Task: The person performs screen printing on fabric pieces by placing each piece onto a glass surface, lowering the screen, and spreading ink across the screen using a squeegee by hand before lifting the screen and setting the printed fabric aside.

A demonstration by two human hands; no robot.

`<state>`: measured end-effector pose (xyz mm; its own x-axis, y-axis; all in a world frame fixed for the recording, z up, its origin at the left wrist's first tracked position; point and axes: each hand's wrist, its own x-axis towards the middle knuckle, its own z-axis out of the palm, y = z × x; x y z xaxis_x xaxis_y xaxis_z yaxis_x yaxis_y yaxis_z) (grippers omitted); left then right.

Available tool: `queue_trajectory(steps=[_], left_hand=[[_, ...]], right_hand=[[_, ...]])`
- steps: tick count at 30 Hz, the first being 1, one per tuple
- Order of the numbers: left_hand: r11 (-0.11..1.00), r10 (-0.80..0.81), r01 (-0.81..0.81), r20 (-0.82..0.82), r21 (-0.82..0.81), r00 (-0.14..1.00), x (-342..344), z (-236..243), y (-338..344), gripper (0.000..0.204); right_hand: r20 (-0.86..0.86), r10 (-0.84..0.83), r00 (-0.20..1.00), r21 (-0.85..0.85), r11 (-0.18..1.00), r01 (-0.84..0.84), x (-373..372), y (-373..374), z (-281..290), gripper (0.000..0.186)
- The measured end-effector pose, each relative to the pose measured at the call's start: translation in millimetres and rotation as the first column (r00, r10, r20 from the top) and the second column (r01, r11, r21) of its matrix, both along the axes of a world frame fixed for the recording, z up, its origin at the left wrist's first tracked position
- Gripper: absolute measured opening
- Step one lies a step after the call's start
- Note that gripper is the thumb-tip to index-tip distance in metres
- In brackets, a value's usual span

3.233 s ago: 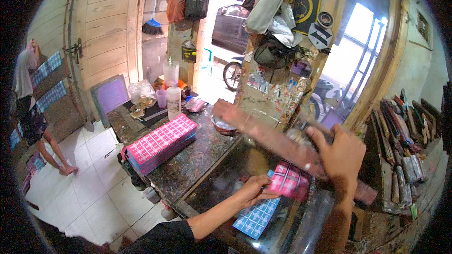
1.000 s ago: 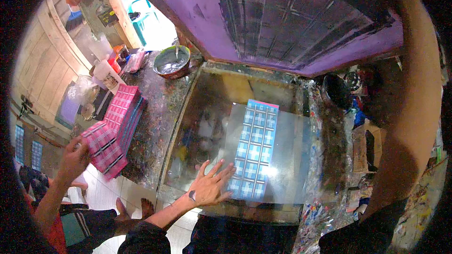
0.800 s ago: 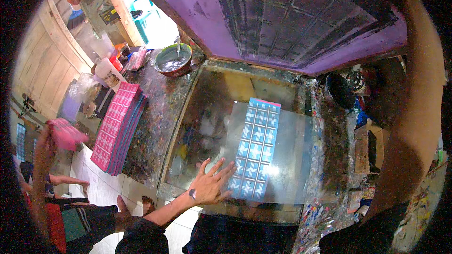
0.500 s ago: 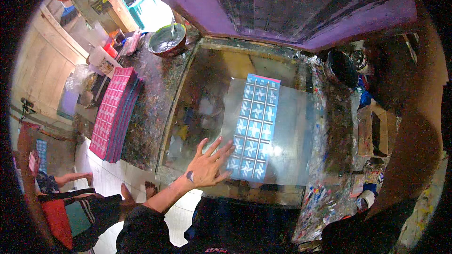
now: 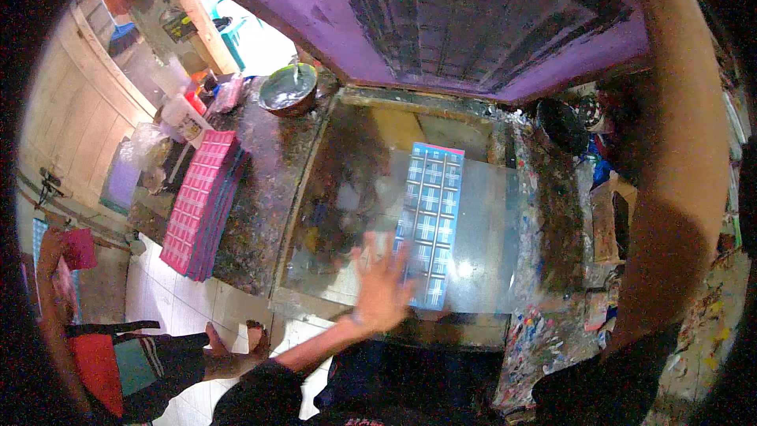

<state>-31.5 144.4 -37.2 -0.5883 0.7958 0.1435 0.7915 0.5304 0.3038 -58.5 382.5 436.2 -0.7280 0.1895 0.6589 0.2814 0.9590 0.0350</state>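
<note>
My left hand [image 5: 382, 288], slightly blurred, is open with its fingers spread. It is at the lower left edge of a long blue plaid sheet [image 5: 430, 225] with white and dark lines and a thin pink strip at its far end. Whether the fingers press on the sheet, I cannot tell. The sheet lies on a glass plate [image 5: 485, 221] set in the worktable. Beyond it a purple-bordered printing screen [image 5: 465, 31] with a dark, stained mesh stands tilted up. My right forearm [image 5: 682, 110] reaches up along the right side; its hand is out of view.
A stack of pink plaid sheets [image 5: 201, 205] lies at the left, with a bowl of grey paste [image 5: 288, 91] behind it. At the right are a dark round container [image 5: 561, 126] and a cardboard box [image 5: 605, 225]. Another person's leg [image 5: 229, 359] and a pink piece [image 5: 77, 248] are at far left.
My left hand has moved right and nearer the sheet's lower edge. My right forearm appears farther left in view. The whole view has shifted slightly. A pink piece now shows at the far left.
</note>
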Motion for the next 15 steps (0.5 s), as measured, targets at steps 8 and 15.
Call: queue_trajectory(steps=[8,15], left_hand=[[0.365,-0.639,-0.457,0.575,0.811,0.511,24.3,164.5,23.4,0.036],[0.477,-0.460,-0.770,0.867,0.423,0.192,46.5,118.5,-130.8,0.051]], right_hand=[[0.180,-0.159,0.971,0.063,0.987,0.150,35.0,-86.3,-37.2,0.052],[0.125,0.239,0.963,-0.057,0.971,-0.234,141.4,-141.6,-257.9,0.044]])
